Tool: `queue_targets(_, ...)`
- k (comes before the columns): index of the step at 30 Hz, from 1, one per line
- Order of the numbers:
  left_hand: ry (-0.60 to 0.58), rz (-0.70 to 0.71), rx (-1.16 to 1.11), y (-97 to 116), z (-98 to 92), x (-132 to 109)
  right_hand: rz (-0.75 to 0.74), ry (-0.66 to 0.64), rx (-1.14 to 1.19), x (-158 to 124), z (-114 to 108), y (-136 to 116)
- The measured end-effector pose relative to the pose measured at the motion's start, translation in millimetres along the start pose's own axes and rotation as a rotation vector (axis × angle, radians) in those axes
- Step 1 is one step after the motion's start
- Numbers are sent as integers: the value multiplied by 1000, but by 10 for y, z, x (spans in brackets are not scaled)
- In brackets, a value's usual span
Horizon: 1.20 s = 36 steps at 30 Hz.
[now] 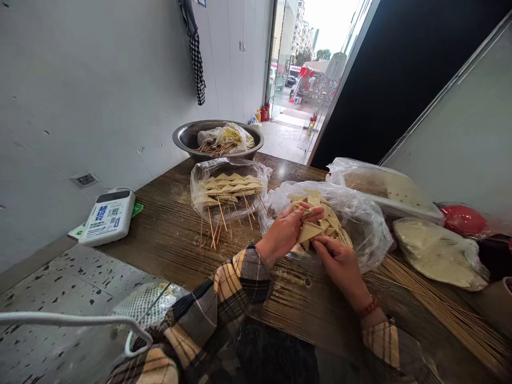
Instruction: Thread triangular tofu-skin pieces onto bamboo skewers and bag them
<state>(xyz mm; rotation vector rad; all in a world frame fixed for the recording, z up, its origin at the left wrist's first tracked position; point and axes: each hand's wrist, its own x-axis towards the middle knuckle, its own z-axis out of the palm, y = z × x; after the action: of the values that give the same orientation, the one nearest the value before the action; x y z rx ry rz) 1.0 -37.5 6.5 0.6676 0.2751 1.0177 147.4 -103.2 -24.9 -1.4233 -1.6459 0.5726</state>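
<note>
My left hand (285, 232) is closed on a flat, pale beige triangular piece (310, 231) that looks like folded tofu skin. Just below and to the right, my right hand (339, 260) has its fingers pinched together at the lower edge of that piece. Whether a thin skewer is between those fingers is hidden. Behind both hands, a heap of similar beige pieces (331, 220) lies in an opened clear plastic bag (370, 229). To the left, rows of skewered triangles (232, 184) rest in another clear bag (199, 184), their sticks pointing toward me.
A metal basin (180, 140) with bagged skewers stands at the table's far end. Loose bamboo skewers (444, 309) lie at right, near a bag of pale sheets (440, 253) and a red bundle (464, 220). A white box (110, 218) sits at the left edge.
</note>
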Motion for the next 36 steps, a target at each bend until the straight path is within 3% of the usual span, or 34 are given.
queue_targets(14,35,-52,58,-33,22,-30,29,16,37,35,51,-101)
queue_targets(24,113,-46,6,115,-20,5,85,45,104,56,125,-177)
queue_targets(31,54,-98,94,67,-66,18,79,23,91,56,106,-143)
queue_targets(36,82,-45,86,126,-63,3,50,16,71,47,94,-114)
